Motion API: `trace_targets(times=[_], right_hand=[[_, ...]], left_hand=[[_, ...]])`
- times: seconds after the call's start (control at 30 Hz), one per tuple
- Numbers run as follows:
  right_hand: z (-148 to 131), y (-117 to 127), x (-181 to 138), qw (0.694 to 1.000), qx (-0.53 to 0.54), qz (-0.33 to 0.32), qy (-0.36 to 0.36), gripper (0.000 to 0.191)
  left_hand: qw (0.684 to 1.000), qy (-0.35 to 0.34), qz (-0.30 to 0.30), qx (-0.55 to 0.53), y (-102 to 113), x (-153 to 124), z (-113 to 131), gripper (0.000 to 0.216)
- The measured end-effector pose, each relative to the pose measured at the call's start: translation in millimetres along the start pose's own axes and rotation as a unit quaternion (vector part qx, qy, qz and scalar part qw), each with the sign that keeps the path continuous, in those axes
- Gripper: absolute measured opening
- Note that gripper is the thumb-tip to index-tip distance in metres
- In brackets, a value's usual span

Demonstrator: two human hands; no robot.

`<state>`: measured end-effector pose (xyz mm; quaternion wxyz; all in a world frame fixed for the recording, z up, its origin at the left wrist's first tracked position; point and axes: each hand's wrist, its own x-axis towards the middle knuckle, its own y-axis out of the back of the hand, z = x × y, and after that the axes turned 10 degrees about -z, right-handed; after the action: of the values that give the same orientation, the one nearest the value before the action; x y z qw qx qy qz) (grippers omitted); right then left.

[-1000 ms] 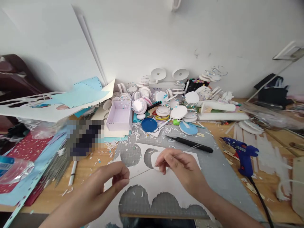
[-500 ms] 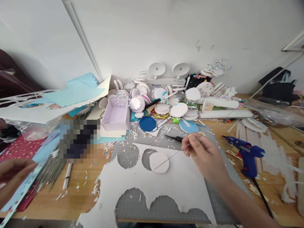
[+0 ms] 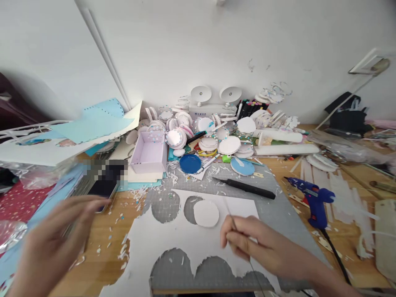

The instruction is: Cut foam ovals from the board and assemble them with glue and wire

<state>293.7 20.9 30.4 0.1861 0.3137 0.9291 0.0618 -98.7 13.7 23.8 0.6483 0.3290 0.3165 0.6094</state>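
Observation:
My right hand is closed on a thin grey wire, which sticks out above and below the fingers. It hovers over a white sheet with round cut-outs. Left of that hand, a white disc lies on the sheet, partly over one hole. My left hand, smeared by motion, is over the table's left side with fingers stretched out and nothing visible in them. Near its fingertips lies a dark phone, partly blurred out. Behind the sheet, a black craft knife rests on the grey cutting mat.
A blue glue gun lies at right beside clear glue sticks. At the back are a lilac box, a blue lid, a pale blue disc and piled white discs. Coloured sheets overlap at left; paper scraps are scattered about.
My right hand has moved down and toward me, and its wire has swung from over the disc to steeply upright. My left hand has come in from the left edge.

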Motion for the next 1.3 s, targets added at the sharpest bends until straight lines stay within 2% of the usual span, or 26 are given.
trace_targets(times=[0.03, 0.07, 0.13, 0.17, 0.23, 0.3, 0.43, 0.53, 0.67, 0.9, 1.0, 1.1, 1.17, 1.23, 1.27, 1.3], right_hand=[[-3.4, -5.9, 1.1, 1.000, -0.002, -0.030, -0.001, 0.034], [-6.4, -12.0, 2.9, 0.998, -0.007, -0.060, 0.006, 0.034], [-10.0, -23.4, 7.3, 0.993, -0.028, -0.114, 0.025, 0.031], [-10.7, -28.1, 9.0, 0.990, -0.039, -0.134, 0.034, 0.029], [-10.1, -35.2, 10.4, 0.987, -0.047, -0.149, 0.043, 0.027], [-7.9, -39.4, 9.8, 0.992, -0.029, -0.119, 0.034, 0.023], [-0.5, -44.0, 11.9, 0.994, 0.098, 0.027, 0.026, 0.017], [6.0, -45.0, 19.0, 0.974, 0.203, 0.097, 0.036, 0.027], [9.9, -44.7, 25.1, 0.965, 0.218, 0.144, 0.038, 0.034], [9.9, -51.0, 24.9, 0.947, 0.248, 0.195, 0.061, 0.031], [7.1, -45.5, 22.2, 0.936, 0.233, 0.249, 0.087, 0.028], [4.6, -26.7, 12.2, 0.917, 0.186, 0.334, 0.109, 0.025], [4.6, -10.0, 0.8, 0.903, 0.170, 0.376, 0.122, 0.019], [4.9, 4.6, -12.0, 0.893, 0.138, 0.405, 0.136, 0.013], [4.6, 9.8, -17.7, 0.892, 0.108, 0.418, 0.137, 0.012], [3.6, 13.2, -22.1, 0.891, 0.069, 0.428, 0.132, 0.013]], left_hand=[[0.998, -0.004, -0.018, -0.060, -12.9, -3.2, 26.2, 0.025], [0.987, -0.009, -0.066, -0.143, -25.2, -4.6, 51.4, 0.030], [0.943, -0.047, -0.124, -0.305, -45.9, -1.8, 93.4, 0.034], [0.923, -0.062, -0.144, -0.352, -53.5, 1.5, 108.9, 0.030], [0.898, -0.079, -0.157, -0.403, -63.6, 9.0, 128.7, 0.016], [0.879, -0.080, -0.163, -0.441, -70.1, 13.8, 136.8, 0.016], [0.861, -0.049, -0.224, -0.455, -81.9, 11.7, 137.9, 0.017], [0.891, -0.061, -0.220, -0.392, -87.2, 6.7, 136.4, 0.020], [0.922, -0.077, -0.187, -0.329, -86.1, 5.2, 134.1, 0.021], [0.920, -0.073, -0.184, -0.337, -86.6, 4.6, 132.9, 0.023], [0.923, -0.077, -0.171, -0.335, -86.1, 2.6, 131.2, 0.025], [0.917, -0.060, -0.093, -0.384, -72.5, 7.7, 125.3, 0.022], [0.884, -0.034, -0.024, -0.465, -52.4, 17.3, 119.1, 0.020], [0.848, -0.067, 0.020, -0.525, -26.8, 29.6, 112.9, 0.014], [0.843, -0.091, 0.049, -0.528, -14.4, 35.5, 110.6, 0.013], [0.852, -0.096, 0.063, -0.510, -3.8, 40.3, 109.2, 0.013]])
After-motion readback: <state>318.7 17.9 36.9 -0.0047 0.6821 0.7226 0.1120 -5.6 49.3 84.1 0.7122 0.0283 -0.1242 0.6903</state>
